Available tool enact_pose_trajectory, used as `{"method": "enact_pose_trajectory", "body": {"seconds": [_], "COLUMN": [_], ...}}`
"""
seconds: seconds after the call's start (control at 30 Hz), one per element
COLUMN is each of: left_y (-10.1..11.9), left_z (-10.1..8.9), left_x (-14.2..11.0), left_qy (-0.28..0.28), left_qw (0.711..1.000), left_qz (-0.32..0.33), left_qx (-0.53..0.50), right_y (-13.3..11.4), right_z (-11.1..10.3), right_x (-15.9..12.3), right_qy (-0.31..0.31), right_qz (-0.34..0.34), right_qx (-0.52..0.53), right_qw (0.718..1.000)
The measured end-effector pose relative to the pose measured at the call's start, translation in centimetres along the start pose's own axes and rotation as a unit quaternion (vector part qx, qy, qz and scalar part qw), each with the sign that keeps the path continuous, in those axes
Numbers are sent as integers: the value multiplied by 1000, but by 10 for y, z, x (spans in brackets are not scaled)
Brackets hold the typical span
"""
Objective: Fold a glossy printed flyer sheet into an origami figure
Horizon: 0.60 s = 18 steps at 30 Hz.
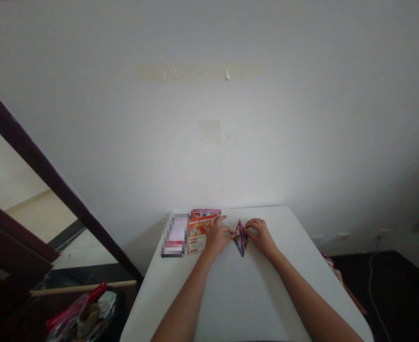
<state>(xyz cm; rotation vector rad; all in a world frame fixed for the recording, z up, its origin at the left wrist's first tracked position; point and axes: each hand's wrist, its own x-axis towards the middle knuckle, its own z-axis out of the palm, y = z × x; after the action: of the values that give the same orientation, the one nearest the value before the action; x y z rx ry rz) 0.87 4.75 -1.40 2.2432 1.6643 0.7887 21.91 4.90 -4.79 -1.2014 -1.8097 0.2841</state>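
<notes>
A small folded paper [241, 240], printed in red, white and blue and shaped like a narrow diamond, stands out on the white table [245, 294]. My left hand [217, 236] pinches its left edge between thumb and finger, with the other fingers reaching over the flyers. From the other side, my right hand [259, 232] pinches the right edge with thumb and forefinger. Under and beside my left hand lies an orange and cream printed flyer [197, 242], partly covered by the fingers.
More printed sheets [205, 212] lie at the table's back edge by the wall. A phone-like device with a pixelated screen [176, 235] lies at the left. A bag of items [88, 313] sits low on the left, near a dark-framed mirror [61, 180]. A cable [371, 280] hangs at right.
</notes>
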Motion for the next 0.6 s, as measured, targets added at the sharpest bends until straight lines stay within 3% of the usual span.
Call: {"method": "enact_pose_trajectory", "body": {"seconds": [0.33,0.6], "left_y": [-1,-6], "left_z": [-2,-20], "left_x": [-1,1], "left_qy": [10,-49], "left_qw": [999,997], "left_qz": [11,49], "left_qx": [28,29], "right_y": [3,-3], "right_z": [-1,-9], "right_x": [-1,-2], "right_qy": [-42,-89], "right_qz": [-24,-13], "right_qx": [-28,-55], "right_qw": [998,994]}}
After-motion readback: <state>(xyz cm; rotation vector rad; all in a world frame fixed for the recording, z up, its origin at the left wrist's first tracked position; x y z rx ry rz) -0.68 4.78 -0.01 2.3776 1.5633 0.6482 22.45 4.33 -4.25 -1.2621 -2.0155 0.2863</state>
